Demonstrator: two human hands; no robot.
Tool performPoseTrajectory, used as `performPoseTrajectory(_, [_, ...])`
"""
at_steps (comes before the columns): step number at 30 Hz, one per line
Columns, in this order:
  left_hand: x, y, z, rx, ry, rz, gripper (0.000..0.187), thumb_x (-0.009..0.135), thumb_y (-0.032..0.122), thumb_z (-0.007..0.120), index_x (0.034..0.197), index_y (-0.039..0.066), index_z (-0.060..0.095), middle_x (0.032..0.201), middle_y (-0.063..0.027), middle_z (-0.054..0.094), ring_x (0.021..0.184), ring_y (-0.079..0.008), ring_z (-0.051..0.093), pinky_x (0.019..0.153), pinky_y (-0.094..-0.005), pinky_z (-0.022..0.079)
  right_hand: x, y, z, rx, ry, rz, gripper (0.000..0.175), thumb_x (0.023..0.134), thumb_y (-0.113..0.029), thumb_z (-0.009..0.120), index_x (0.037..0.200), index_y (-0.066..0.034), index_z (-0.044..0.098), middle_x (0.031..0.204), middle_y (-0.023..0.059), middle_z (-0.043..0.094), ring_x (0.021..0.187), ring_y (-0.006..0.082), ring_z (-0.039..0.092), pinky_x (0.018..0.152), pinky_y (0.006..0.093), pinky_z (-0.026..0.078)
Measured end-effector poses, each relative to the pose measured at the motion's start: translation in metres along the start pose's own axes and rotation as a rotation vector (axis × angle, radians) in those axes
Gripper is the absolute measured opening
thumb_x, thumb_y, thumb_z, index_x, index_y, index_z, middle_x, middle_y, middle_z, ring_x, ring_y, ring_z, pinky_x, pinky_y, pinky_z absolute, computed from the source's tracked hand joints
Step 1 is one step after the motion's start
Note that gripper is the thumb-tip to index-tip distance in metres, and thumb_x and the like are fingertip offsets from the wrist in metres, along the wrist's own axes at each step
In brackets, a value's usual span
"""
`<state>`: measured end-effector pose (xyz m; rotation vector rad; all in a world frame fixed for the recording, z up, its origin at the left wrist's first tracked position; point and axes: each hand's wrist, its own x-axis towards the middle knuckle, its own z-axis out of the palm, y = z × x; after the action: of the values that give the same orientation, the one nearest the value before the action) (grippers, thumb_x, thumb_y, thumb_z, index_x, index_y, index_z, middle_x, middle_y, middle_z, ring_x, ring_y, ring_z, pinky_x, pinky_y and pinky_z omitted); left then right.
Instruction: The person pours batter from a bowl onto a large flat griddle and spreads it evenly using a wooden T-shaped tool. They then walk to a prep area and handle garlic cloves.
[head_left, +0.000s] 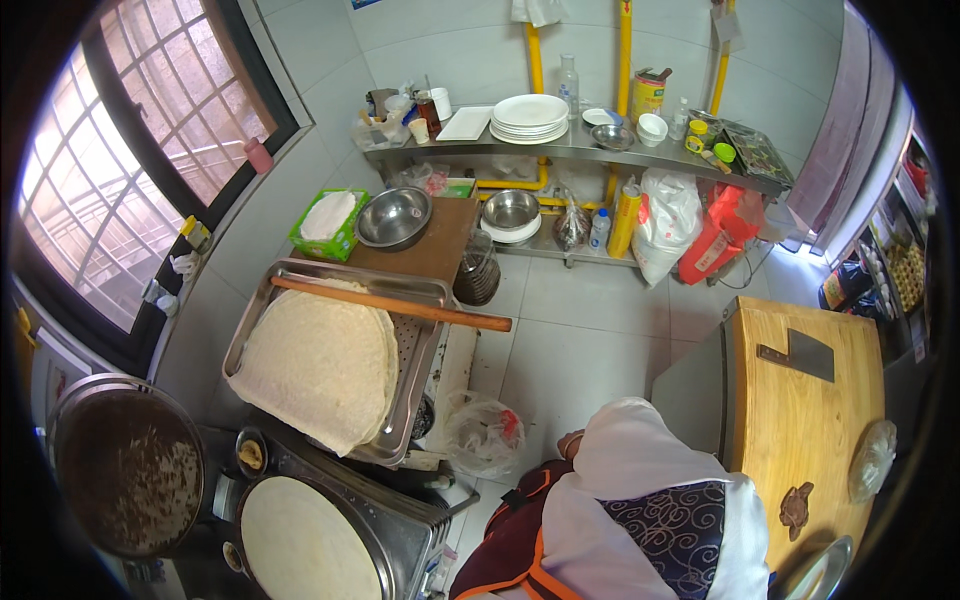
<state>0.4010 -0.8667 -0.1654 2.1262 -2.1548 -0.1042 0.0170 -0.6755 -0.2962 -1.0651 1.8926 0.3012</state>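
Only a small part of my right hand (571, 444) shows past a white sleeve (637, 439), beside a maroon apron (501, 551) with orange trim. Its fingers are hidden, so what they hold cannot be seen. My left hand is out of view. Before me, a stack of thin round flatbreads (319, 360) lies in a perforated metal tray (420, 367). A wooden rolling pin (397, 304) rests across the tray, one end sticking out past its rim. Nearer, a pale round flatbread (309, 544) covers most of a round griddle (388, 574).
A dark round pan (127, 472) stands far left. Behind the tray are a steel bowl (394, 217) and a green box (330, 225). A cleaver (806, 356) lies on the wooden worktop (780, 420) at right. White plates (529, 112) fill part of the wall shelf (480, 146).
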Motion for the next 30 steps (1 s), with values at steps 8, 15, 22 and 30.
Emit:
performPoseTrajectory(8, [-0.003, -0.006, 0.004, -0.030, -0.029, -0.023, 0.058, 0.082, 0.041, 0.047, 0.122, -0.001, 0.047, 0.102, -0.0150, 0.056, 0.095, -0.0277, 0.052, 0.082, -0.0438, 0.034, 0.002, -0.010, -0.005, -0.020, -0.002, -0.028, 0.028, 0.080, -0.027, 0.053, 0.095, -0.0076, 0.066, 0.103, 0.0139, 0.063, 0.095, 0.0293, 0.061, 0.076, 0.0419, 0.050])
performPoseTrajectory(15, [-0.009, -0.013, 0.006, -0.045, -0.051, -0.047, 0.057, 0.082, 0.040, 0.049, 0.122, -0.001, 0.048, 0.098, -0.0141, 0.058, 0.092, -0.0262, 0.053, 0.079, -0.0416, 0.036, 0.007, -0.017, -0.005, -0.046, -0.009, -0.060, 0.028, 0.081, -0.028, 0.052, 0.096, -0.0076, 0.066, 0.105, 0.0143, 0.062, 0.096, 0.0298, 0.061, 0.077, 0.0424, 0.049])
performPoseTrajectory(22, [-0.018, -0.020, 0.009, -0.064, -0.076, -0.092, 0.055, 0.081, 0.038, 0.050, 0.121, 0.000, 0.049, 0.094, -0.0131, 0.059, 0.088, -0.0248, 0.055, 0.076, -0.0394, 0.039, 0.018, -0.023, -0.003, -0.094, -0.028, -0.099, 0.029, 0.081, -0.028, 0.052, 0.096, -0.0076, 0.066, 0.106, 0.0146, 0.062, 0.098, 0.0304, 0.060, 0.078, 0.0430, 0.049])
performPoseTrajectory(30, [-0.029, -0.028, 0.013, -0.092, -0.109, -0.157, 0.054, 0.081, 0.036, 0.051, 0.120, 0.000, 0.051, 0.090, -0.0121, 0.061, 0.084, -0.0232, 0.057, 0.073, -0.0369, 0.042, 0.029, -0.035, -0.010, -0.148, -0.055, -0.146, 0.030, 0.082, -0.029, 0.051, 0.098, -0.0076, 0.065, 0.108, 0.0150, 0.061, 0.099, 0.0309, 0.059, 0.079, 0.0437, 0.049])
